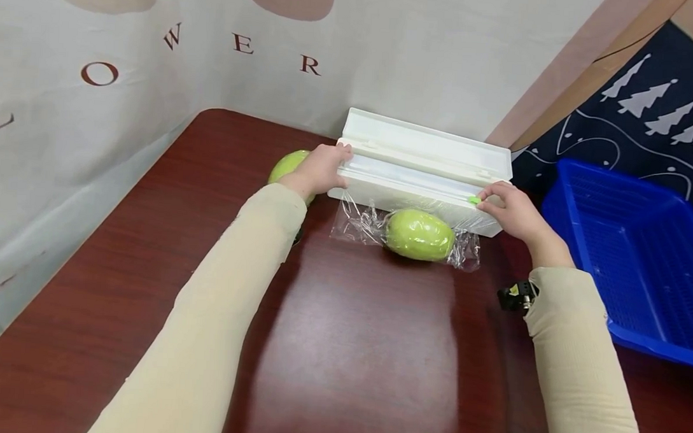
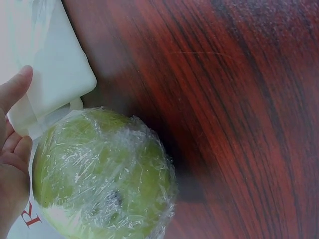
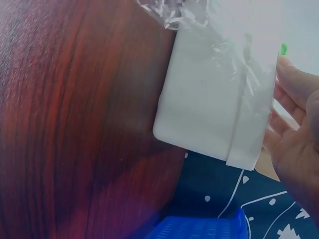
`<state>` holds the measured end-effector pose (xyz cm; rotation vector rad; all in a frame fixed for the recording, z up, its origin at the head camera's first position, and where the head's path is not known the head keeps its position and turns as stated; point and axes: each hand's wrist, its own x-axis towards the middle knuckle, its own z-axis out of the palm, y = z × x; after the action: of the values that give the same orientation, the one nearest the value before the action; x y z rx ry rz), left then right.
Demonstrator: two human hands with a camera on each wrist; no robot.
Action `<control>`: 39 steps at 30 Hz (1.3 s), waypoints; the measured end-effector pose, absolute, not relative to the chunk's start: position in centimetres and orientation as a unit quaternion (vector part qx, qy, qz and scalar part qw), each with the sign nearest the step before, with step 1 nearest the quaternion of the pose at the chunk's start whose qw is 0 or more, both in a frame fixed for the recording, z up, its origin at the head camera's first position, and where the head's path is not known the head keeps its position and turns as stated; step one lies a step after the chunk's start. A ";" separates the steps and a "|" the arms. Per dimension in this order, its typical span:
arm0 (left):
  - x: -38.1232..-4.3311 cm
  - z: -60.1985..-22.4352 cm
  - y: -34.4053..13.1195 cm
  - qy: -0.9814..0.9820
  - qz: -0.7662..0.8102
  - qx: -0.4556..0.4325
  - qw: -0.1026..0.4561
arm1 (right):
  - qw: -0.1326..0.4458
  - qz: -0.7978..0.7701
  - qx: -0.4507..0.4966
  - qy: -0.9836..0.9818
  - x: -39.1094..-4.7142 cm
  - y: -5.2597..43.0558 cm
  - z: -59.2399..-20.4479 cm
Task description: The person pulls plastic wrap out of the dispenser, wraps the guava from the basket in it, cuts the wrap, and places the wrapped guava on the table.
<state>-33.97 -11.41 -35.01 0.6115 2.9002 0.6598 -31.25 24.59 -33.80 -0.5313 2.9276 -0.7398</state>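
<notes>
A white cling film dispenser [image 1: 404, 192] stands on the table with its lid [image 1: 429, 143] raised. My left hand [image 1: 323, 168] grips its left end, thumb at the front and fingers over the top. At the right end, my right hand [image 1: 513, 209] pinches a small green slider [image 1: 474, 200] on the cutting rail between thumb and fingers. Clear film [image 1: 358, 220] hangs over the front and covers a green oval fruit [image 1: 419, 235] lying before the box. Another green fruit [image 2: 104, 174], wrapped in crinkled film, sits beside my left hand, partly hidden by it in the head view.
A blue plastic basket [image 1: 634, 341] stands to the right, near my right forearm. Behind the dispenser hangs a pale lettered curtain [image 1: 421, 53]. A dark cloth with white trees [image 1: 648, 99] hangs at the right. The brown table [image 1: 353, 344] has its left edge along the curtain.
</notes>
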 end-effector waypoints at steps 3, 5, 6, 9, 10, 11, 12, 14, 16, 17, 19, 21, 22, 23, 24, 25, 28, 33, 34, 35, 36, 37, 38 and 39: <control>-33.9 -35.0 -11.2 0.952 0.226 0.201 0.055 | 0.041 -0.242 -0.168 0.955 -31.0 24.9 -33.7; -34.0 -35.0 -11.0 0.951 0.228 0.203 0.055 | 0.038 -0.243 -0.168 0.955 -30.8 25.2 -33.7; -34.0 -35.0 -10.9 0.951 0.227 0.204 0.055 | 0.035 -0.243 -0.169 0.955 -30.8 25.3 -33.7; -34.0 -35.0 -10.7 0.951 0.224 0.206 0.056 | 0.023 -0.242 -0.178 0.954 -30.6 25.8 -33.8; -34.0 -35.0 -10.6 0.950 0.224 0.208 0.056 | 0.019 -0.244 -0.180 0.953 -30.5 26.0 -33.8; -34.0 -35.0 -10.6 0.950 0.224 0.211 0.056 | 0.013 -0.243 -0.180 0.953 -30.4 26.2 -33.8; -34.0 -34.9 -10.5 0.949 0.224 0.213 0.056 | 0.005 -0.241 -0.180 0.954 -30.3 26.5 -33.8; -34.0 -34.9 -10.5 0.949 0.223 0.218 0.053 | -0.012 -0.240 -0.168 0.956 -29.9 27.2 -33.9; -34.1 -34.8 -10.7 0.949 0.220 0.221 0.048 | -0.028 -0.242 -0.152 0.958 -29.6 27.8 -34.1; -34.1 -34.8 -10.8 0.950 0.216 0.222 0.046 | -0.036 -0.244 -0.145 0.958 -29.5 28.1 -34.3; -34.1 -34.8 -11.0 0.951 0.214 0.221 0.043 | -0.043 -0.253 -0.131 0.958 -29.3 28.4 -34.6; -34.1 -34.9 -11.2 0.950 0.215 0.220 0.044 | -0.040 -0.265 -0.123 0.955 -29.3 28.4 -34.8; -34.1 -34.9 -11.3 0.950 0.217 0.221 0.046 | -0.040 -0.269 -0.120 0.955 -29.3 28.4 -34.9; -34.2 -35.0 -11.3 0.949 0.219 0.222 0.046 | -0.039 -0.272 -0.116 0.954 -29.3 28.5 -34.9; -34.2 -35.1 -11.3 0.949 0.221 0.222 0.046 | -0.040 -0.271 -0.111 0.955 -29.2 28.5 -34.9; -34.2 -35.1 -11.4 0.948 0.221 0.223 0.045 | -0.039 -0.270 -0.104 0.956 -29.2 28.6 -34.9; -34.2 -35.2 -11.4 0.949 0.220 0.222 0.041 | -0.029 -0.281 -0.083 0.956 -29.0 29.1 -35.0; -34.2 -35.3 -11.2 0.949 0.216 0.224 0.051 | -0.023 -0.283 -0.061 0.957 -28.6 29.5 -35.1; -34.2 -35.3 -11.2 0.949 0.214 0.226 0.053 | -0.033 -0.277 -0.056 0.959 -28.5 29.4 -35.1; -34.2 -35.2 -11.2 0.949 0.211 0.228 0.055 | -0.050 -0.277 -0.051 0.958 -28.4 29.3 -35.1; -34.2 -35.1 -11.2 0.950 0.207 0.228 0.058 | -0.070 -0.276 -0.048 0.957 -28.4 29.1 -35.1; -34.2 -35.1 -11.2 0.951 0.200 0.229 0.060 | -0.092 -0.276 -0.053 0.955 -28.4 28.8 -35.1; -34.2 -35.0 -11.2 0.952 0.196 0.228 0.063 | -0.111 -0.273 -0.063 0.953 -28.4 28.5 -35.2; -34.2 -34.9 -11.3 0.952 0.194 0.227 0.069 | -0.131 -0.265 -0.075 0.952 -28.4 28.1 -35.3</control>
<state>-34.19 -11.27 -34.89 0.6830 2.8665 0.5849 -28.43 28.15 -35.28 -0.2579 3.2708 -0.9108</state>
